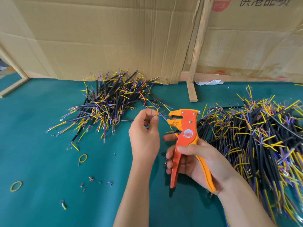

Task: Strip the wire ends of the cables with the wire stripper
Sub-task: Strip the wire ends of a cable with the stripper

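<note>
My right hand (195,159) grips the handles of an orange and yellow wire stripper (185,128), its jaws pointing left and up. My left hand (144,133) pinches a thin cable end (157,113) between thumb and fingertips; its yellow and blue wires reach toward the stripper's jaws. A heap of black cables with yellow and blue wire ends (108,102) lies behind my left hand. A larger heap of the same cables (255,138) spreads along the right of the table.
The green table mat (41,161) carries two yellow rubber bands (83,158) (16,185), bits of stripped insulation (91,179) and a small terminal piece (63,205). Cardboard sheets (114,38) and a wooden post (195,63) stand along the back edge.
</note>
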